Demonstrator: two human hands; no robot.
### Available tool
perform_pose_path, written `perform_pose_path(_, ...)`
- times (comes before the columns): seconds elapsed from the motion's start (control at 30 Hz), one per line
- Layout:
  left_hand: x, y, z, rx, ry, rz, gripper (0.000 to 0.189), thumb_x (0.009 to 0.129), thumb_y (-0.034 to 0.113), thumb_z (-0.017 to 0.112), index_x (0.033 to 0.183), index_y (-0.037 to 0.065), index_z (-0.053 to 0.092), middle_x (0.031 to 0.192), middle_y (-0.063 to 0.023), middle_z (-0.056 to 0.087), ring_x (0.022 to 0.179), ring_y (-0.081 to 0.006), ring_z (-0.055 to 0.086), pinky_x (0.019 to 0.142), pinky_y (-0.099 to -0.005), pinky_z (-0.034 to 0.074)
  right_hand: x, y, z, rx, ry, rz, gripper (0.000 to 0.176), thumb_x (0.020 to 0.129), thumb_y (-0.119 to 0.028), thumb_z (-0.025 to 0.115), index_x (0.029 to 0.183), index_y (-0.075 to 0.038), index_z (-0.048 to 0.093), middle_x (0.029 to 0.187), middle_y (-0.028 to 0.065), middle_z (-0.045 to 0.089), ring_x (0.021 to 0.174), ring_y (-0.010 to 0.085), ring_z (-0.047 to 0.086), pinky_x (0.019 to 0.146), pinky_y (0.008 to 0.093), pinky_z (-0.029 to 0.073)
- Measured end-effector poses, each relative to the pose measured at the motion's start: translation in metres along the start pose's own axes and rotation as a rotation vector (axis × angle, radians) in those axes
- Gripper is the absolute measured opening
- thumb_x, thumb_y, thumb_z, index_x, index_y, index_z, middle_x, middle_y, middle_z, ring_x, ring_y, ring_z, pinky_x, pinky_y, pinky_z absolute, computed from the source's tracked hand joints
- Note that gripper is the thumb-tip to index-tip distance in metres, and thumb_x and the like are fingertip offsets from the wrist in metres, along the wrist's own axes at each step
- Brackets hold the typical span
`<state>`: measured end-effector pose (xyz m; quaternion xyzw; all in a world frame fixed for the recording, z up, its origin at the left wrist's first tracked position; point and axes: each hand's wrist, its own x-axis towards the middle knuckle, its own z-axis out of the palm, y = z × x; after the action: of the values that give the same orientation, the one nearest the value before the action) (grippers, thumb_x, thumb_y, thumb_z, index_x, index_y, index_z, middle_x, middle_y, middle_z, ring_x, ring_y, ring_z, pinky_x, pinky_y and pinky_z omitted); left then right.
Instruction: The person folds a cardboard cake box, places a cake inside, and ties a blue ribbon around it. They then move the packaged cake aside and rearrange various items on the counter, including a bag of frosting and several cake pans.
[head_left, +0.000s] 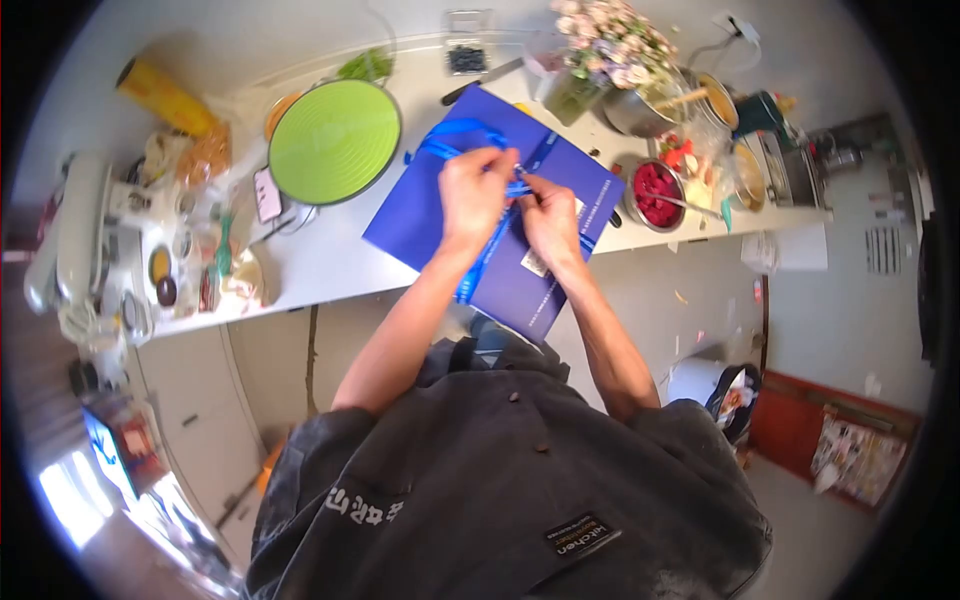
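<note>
A flat blue box lies at an angle on the counter, its lower corner past the front edge. Shiny blue ribbon runs across the box, with a loose loop near the top left. Over the middle of the box, my left hand has its fingers pinched on the ribbon. Close by on the right, my right hand also pinches the ribbon where the strands cross. The fingertips hide the exact shape of the crossing. A white label shows on the box below my right hand.
Left of the box are a round green turntable, a phone and a stand mixer. A knife lies behind the box. Flowers in a vase and a bowl of red pieces stand to the right.
</note>
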<state>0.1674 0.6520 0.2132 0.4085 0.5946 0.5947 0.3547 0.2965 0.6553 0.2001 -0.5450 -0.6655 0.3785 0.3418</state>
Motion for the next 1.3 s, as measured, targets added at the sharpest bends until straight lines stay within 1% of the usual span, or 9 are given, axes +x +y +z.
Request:
perform_pose_path(0.27, 0.019, 0.003, -0.005, -0.512, -0.333, -0.588, 0.021, 0.108, 0.016, 0.054, 0.109, -0.002, 0.064, 0.086, -0.009, 0.062, 0.056, -0.0092, 0.049, 0.044, -0.0243, 0.032, -0.014, 0.0, -0.019, 0.101, 0.337, -0.19, 0.04, 0.085, 0.013, 0.049, 0.114, -0.001, 0.074, 0.111, 0.0177, 0.077, 0.101, 0.0266, 0.076, 0.091, 0.0327, 0.057)
perform_pose_path(0.47, 0.062, 0.008, 0.001, -0.176, -0.493, -0.556, 0.015, 0.103, 0.01, 0.06, 0.1, -0.004, 0.066, 0.075, -0.0077, 0.06, 0.045, -0.0073, 0.041, 0.04, -0.0263, 0.026, 0.002, -0.004, -0.017, 1.265, 0.179, 0.208, 0.024, 0.105, -0.011, 0.055, 0.104, 0.001, 0.076, 0.077, 0.0034, 0.064, 0.065, 0.0105, 0.057, 0.058, 0.0264, 0.044)
perform_pose_path(0.57, 0.067, -0.002, 0.008, -0.112, -0.388, -0.593, 0.012, 0.1, 0.004, 0.061, 0.093, -0.004, 0.067, 0.071, -0.0066, 0.058, 0.044, -0.0076, 0.038, 0.039, -0.0274, 0.024, 0.001, -0.004, -0.01, 0.858, 0.221, 0.277, 0.025, 0.106, -0.017, 0.058, 0.105, 0.002, 0.075, 0.07, -0.0023, 0.054, 0.056, 0.005, 0.035, 0.049, 0.0236, 0.026)
perform_pose_path(0.7, 0.062, -0.015, 0.017, -0.151, -0.197, -0.588, 0.016, 0.098, 0.001, 0.061, 0.084, -0.003, 0.068, 0.066, -0.0065, 0.057, 0.044, -0.0088, 0.039, 0.038, -0.0286, 0.024, -0.004, 0.003, -0.003, 0.471, 0.216, 0.164, 0.025, 0.102, -0.004, 0.054, 0.108, -0.001, 0.077, 0.072, -0.0013, 0.059, 0.058, 0.0056, 0.044, 0.052, 0.0236, 0.034)
perform_pose_path(0.83, 0.048, 0.001, 0.019, -0.128, -0.208, -0.384, 0.018, 0.098, 0.004, 0.063, 0.083, -0.002, 0.068, 0.066, -0.0053, 0.059, 0.045, -0.008, 0.042, 0.038, -0.0276, 0.026, -0.001, 0.002, 0.002, 0.148, 0.223, -0.042, 0.032, 0.095, 0.0, 0.052, 0.12, -0.001, 0.072, 0.094, 0.0216, 0.075, 0.084, 0.0272, 0.073, 0.082, 0.0357, 0.055)
perform_pose_path(0.93, 0.029, 0.016, 0.018, -0.045, -0.299, -0.248, 0.015, 0.1, 0.009, 0.065, 0.09, -0.002, 0.069, 0.068, -0.0037, 0.061, 0.045, -0.0062, 0.042, 0.039, -0.0254, 0.027, 0.006, -0.012, -0.005, -0.101, 0.069, -0.007, 0.024, 0.095, -0.006, 0.054, 0.11, 0.002, 0.072, 0.088, 0.0282, 0.07, 0.08, 0.0471, 0.067, 0.078, 0.046, 0.054)
perform_pose_path(1.03, 0.024, 0.015, 0.006, -0.002, -0.465, -0.324, 0.017, 0.103, 0.013, 0.063, 0.109, -0.002, 0.069, 0.071, -0.0027, 0.063, 0.044, -0.0043, 0.038, 0.039, -0.0231, 0.026, 0.008, -0.003, -0.003, 0.073, 0.234, -0.04, 0.02, 0.095, -0.006, 0.055, 0.101, 0.003, 0.072, 0.082, 0.0266, 0.068, 0.071, 0.0408, 0.068, 0.07, 0.0455, 0.052)
perform_pose_path(1.17, 0.017, -0.009, -0.008, -0.184, -0.551, -0.515, 0.019, 0.105, 0.011, 0.059, 0.109, -0.005, 0.067, 0.072, -0.0024, 0.06, 0.05, -0.0043, 0.043, 0.04, -0.0227, 0.031, 0.007, -0.001, 0.003, 0.286, 0.256, 0.121, 0.018, 0.098, -0.008, 0.06, 0.095, 0.003, 0.074, 0.067, 0.0127, 0.066, 0.061, 0.0128, 0.061, 0.059, 0.0338, 0.048)
perform_pose_path(1.3, 0.017, -0.009, 0.003, -0.192, -0.512, -0.467, 0.017, 0.101, 0.005, 0.063, 0.108, -0.009, 0.069, 0.075, -0.0038, 0.062, 0.054, -0.0065, 0.047, 0.044, -0.0257, 0.041, 0.015, -0.002, -0.005, 0.394, 0.398, 0.214, 0.019, 0.101, -0.01, 0.06, 0.101, 0.002, 0.075, 0.065, 0.0071, 0.064, 0.06, 0.0104, 0.058, 0.057, 0.0307, 0.047)
